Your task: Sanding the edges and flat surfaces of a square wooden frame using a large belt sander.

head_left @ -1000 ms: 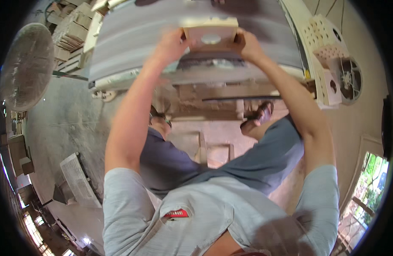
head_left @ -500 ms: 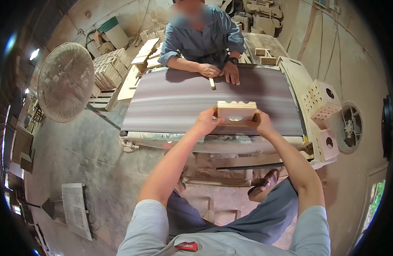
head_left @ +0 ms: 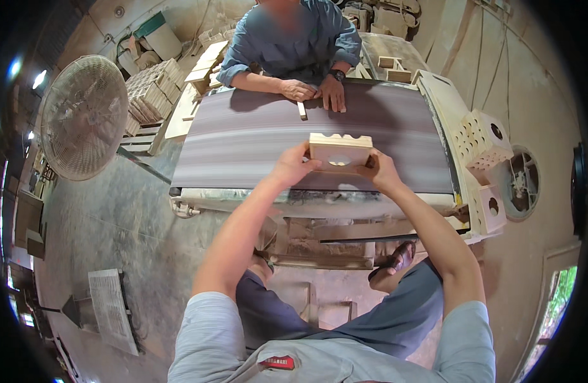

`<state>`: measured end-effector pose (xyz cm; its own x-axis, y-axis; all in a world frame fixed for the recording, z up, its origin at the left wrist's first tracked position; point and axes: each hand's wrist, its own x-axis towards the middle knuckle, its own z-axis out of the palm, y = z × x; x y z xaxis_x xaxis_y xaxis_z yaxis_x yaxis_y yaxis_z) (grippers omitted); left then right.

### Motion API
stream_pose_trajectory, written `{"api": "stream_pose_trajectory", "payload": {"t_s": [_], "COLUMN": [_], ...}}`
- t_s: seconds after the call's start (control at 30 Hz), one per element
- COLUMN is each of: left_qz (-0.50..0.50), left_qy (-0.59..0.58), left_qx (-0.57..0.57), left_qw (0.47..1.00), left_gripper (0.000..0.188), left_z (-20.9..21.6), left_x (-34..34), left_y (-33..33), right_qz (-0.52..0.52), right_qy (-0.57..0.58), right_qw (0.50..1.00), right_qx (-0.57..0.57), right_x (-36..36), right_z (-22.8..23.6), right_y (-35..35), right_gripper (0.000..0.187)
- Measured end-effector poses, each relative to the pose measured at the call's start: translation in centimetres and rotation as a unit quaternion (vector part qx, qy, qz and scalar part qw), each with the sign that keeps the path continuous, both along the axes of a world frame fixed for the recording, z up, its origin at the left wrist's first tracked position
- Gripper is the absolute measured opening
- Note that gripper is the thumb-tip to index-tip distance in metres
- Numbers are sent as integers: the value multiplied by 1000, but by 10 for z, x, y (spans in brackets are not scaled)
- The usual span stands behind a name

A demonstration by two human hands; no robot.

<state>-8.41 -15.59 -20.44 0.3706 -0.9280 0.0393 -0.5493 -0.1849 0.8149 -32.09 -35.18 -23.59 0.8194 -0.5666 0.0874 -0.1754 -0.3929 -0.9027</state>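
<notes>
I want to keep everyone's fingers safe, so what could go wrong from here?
The left hand and right hand hold the notched wooden piece close to the streaked belt; if that runs, they might get scraped. If the piece slipped, it could slide toward a co-worker's hand across the belt.

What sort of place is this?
Probably a woodworking workshop: a pale wooden piece with a scalloped edge is held at a wide, streaked grey surface; at the right is a pale wooden box with round holes.

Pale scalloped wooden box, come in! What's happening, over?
Left hand, right hand: gripping opposite ends of pale scalloped wooden box. Box at grey striped belt, contact unclear. Co-worker's hands at belt's far side.
</notes>
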Motion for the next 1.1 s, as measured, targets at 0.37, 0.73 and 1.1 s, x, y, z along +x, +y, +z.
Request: {"api": "stream_pose_trajectory", "payload": {"t_s": [0.37,0.73,1.1], "left_qz": [65,89,81], "left_qy": [-47,211,279], "left_qx": [-16,-179,-240], "left_qw": [997,957,926], "left_gripper": [47,65,54], "left_z": [-25,79,91], "left_x": [54,-47,-111], "left_y": [77,101,111], "right_qz": [21,84,-1], "right_qy": [-8,-62,-30], "right_qw": [992,951,798], "right_qx": [-126,292,602], "right_x": [60,-13,-63], "right_z": [-2,98,94], "right_y": [65,71,109], "right_gripper": [42,35,34]}}
